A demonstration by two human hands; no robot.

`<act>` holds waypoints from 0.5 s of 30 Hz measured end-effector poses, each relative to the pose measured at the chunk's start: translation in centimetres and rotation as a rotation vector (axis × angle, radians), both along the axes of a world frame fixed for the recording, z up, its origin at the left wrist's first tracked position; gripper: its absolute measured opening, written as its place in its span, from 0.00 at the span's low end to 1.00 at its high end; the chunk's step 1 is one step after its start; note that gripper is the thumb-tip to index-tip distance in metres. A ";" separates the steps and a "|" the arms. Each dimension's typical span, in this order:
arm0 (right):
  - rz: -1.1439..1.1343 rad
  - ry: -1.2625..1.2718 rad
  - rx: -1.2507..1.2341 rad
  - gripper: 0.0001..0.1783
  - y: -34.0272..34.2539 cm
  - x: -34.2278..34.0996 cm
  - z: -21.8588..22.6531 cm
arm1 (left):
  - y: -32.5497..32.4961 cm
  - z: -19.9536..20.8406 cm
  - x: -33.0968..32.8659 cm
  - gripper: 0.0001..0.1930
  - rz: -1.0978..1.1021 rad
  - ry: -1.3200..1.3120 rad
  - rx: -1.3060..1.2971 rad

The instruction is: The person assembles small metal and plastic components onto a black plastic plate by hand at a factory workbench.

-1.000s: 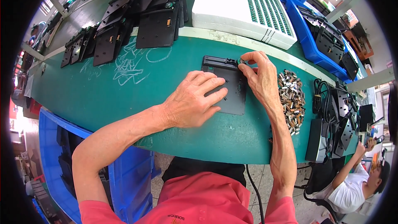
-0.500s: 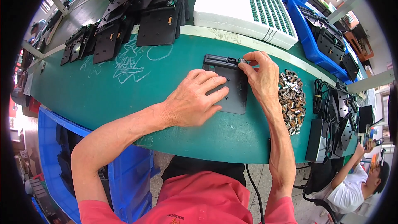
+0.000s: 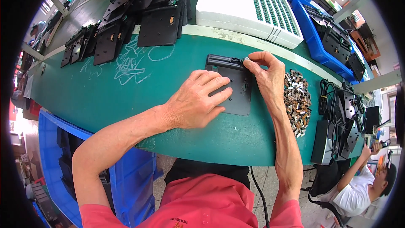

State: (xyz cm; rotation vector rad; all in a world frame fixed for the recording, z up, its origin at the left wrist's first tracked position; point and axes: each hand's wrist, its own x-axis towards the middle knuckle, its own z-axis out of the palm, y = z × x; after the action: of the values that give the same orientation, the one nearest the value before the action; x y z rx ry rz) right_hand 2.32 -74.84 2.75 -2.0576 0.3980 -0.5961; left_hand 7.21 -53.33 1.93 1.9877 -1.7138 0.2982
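A black flat panel [image 3: 238, 95] with a raised bar along its far edge lies on the green bench in front of me. My left hand [image 3: 200, 97] rests on the panel's left part, its fingers spread and holding nothing. At the far right corner of the panel, my right hand [image 3: 266, 72] pinches a small round part [image 3: 246, 60] between thumb and fingers. The fingers cover most of that part. To the right of my right hand lies a heap of small metal and brown components [image 3: 297, 103].
A white foam tray [image 3: 225, 6] with rows of small green round parts stands behind the panel. More black panels [image 3: 158, 27] are stacked at far left. Blue bins [image 3: 314, 44] stand at far right and lower left. A cable bundle [image 3: 324, 97] lies at right; a co-worker [image 3: 358, 190] sits beyond.
My right hand has turned slightly, its fingers closing further over the small round part. My left hand and the panel stay nearly where they were.
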 end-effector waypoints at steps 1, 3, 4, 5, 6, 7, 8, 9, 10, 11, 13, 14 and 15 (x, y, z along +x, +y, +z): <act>0.000 0.001 0.000 0.13 0.1 0.0 0.0 | 0.0 0.0 0.0 0.22 0.001 0.002 0.003; -0.011 -0.002 0.040 0.12 0.3 0.0 -0.1 | 0.0 0.0 0.0 0.22 0.002 0.005 0.007; -0.011 -0.002 0.041 0.12 0.2 0.0 -0.2 | 0.0 0.0 0.0 0.22 0.001 0.002 0.004; 0.000 0.003 0.041 0.12 0.1 0.0 -0.3 | 0.0 0.0 0.0 0.22 0.000 0.000 0.001; 0.011 0.008 0.042 0.12 0.0 0.0 -0.3 | 0.0 0.0 0.0 0.22 0.000 -0.001 0.001; 0.011 0.009 0.043 0.12 0.0 0.0 -0.4 | 0.0 -0.1 0.0 0.23 0.000 0.004 0.004; 0.018 0.014 0.036 0.12 0.0 0.0 -0.3 | 0.0 -0.2 0.0 0.23 0.001 0.008 0.007; 0.026 0.019 0.028 0.12 0.0 -0.1 -0.4 | 0.0 -0.2 0.1 0.23 0.001 0.009 0.007; 0.025 0.019 0.028 0.12 -0.1 -0.1 -0.3 | 0.0 -0.1 0.0 0.23 0.000 0.009 0.005; 0.025 0.021 0.040 0.12 -0.3 -0.2 -0.3 | 0.0 -0.1 0.0 0.23 -0.001 0.009 0.003; 0.025 0.023 0.054 0.13 -0.3 -0.3 -0.3 | 0.0 0.1 0.0 0.24 -0.004 0.023 0.016; 0.038 0.000 0.017 0.13 -0.2 -0.3 -0.2 | 0.1 0.1 0.0 0.25 -0.006 0.035 0.029; 0.051 -0.024 -0.020 0.14 -0.1 -0.3 -0.2 | 0.2 0.1 0.0 0.25 -0.005 0.035 0.031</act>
State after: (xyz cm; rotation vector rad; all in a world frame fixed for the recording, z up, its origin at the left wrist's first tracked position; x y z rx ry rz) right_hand 2.05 -74.93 2.55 -2.0711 0.3264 -0.5957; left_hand 7.19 -53.18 2.02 1.9983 -1.7107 0.2353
